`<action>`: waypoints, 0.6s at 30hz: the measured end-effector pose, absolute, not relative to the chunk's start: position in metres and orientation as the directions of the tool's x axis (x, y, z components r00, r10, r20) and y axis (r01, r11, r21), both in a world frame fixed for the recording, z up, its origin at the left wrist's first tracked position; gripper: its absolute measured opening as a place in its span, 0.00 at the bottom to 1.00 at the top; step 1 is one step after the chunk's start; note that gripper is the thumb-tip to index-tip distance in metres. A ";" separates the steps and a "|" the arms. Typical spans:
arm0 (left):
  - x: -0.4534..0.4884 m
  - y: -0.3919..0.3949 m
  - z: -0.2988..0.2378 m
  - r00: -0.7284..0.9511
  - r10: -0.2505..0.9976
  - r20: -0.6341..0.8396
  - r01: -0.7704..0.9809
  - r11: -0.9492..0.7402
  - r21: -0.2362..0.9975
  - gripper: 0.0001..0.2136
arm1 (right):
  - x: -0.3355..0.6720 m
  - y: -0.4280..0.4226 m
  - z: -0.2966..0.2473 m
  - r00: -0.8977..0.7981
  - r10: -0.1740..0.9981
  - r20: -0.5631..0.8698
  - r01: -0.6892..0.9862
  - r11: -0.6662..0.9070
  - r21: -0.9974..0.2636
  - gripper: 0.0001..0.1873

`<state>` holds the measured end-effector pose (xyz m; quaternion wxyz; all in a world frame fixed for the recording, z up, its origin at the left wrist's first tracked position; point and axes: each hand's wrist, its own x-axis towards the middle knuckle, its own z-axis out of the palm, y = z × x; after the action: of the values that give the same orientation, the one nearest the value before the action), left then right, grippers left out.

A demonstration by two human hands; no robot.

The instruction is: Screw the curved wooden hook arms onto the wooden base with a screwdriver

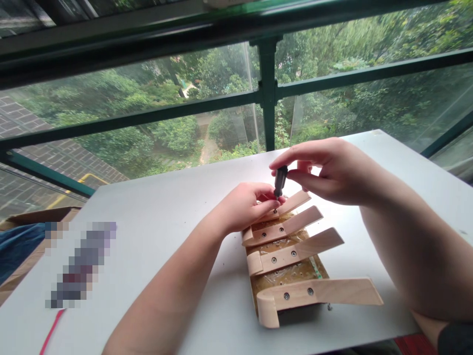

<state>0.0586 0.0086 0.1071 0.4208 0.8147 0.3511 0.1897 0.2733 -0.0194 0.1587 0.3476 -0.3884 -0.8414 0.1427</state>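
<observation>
My right hand (328, 167) grips a short black screwdriver (281, 181) by the top of its handle, between thumb and fingers. The tool points down, tilted slightly, at a screw (275, 211) in the farthest wooden strip (295, 202). My left hand (246, 204) is closed around the screwdriver's lower end; whatever its fingertips pinch is hidden. Under it lies a board (284, 277) covered in brown tape. Across the board run several pale wooden strips with curled left ends, among them the nearest strip (332, 292); the nearer ones each show two screws.
Everything rests on a white table (166, 236). A loose screw (329, 306) is by the board's near right corner. At the left lie a pixelated object (83, 266) and a red cord (51, 331), with a cardboard box (40, 246) beyond the edge. Green-framed windows stand behind.
</observation>
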 end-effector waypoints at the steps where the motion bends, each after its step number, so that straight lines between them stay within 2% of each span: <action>1: 0.059 0.008 0.107 0.678 0.735 0.010 0.414 -0.394 0.821 0.10 | 0.273 -0.020 0.159 -0.444 0.757 0.480 0.569 0.652 -0.502 0.12; 6: 0.060 0.007 0.105 0.662 0.749 -0.008 0.413 -0.356 0.838 0.11 | 0.271 -0.020 0.160 -0.366 0.798 0.478 0.647 0.587 -0.486 0.08; 9: 0.060 0.008 0.105 0.662 0.749 -0.027 0.416 -0.337 0.845 0.10 | 0.266 -0.021 0.158 -0.321 0.823 0.468 0.638 0.553 -0.535 0.03; 12: 0.059 0.008 0.107 0.668 0.744 -0.038 0.420 -0.335 0.843 0.10 | 0.262 -0.021 0.155 -0.296 0.834 0.466 0.591 0.544 -0.596 0.05; 15: 0.058 0.008 0.107 0.665 0.745 -0.046 0.436 -0.338 0.834 0.10 | 0.262 -0.022 0.154 -0.343 0.817 0.464 0.556 0.575 -0.600 0.05; 18: 0.058 0.007 0.108 0.658 0.751 -0.056 0.448 -0.330 0.831 0.09 | 0.266 -0.020 0.155 -0.439 0.770 0.463 0.486 0.637 -0.598 0.16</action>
<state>0.0582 0.0069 0.1083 0.4401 0.7972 0.3758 0.1722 0.2664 -0.0203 0.1545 0.3690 -0.3802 -0.8260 0.1923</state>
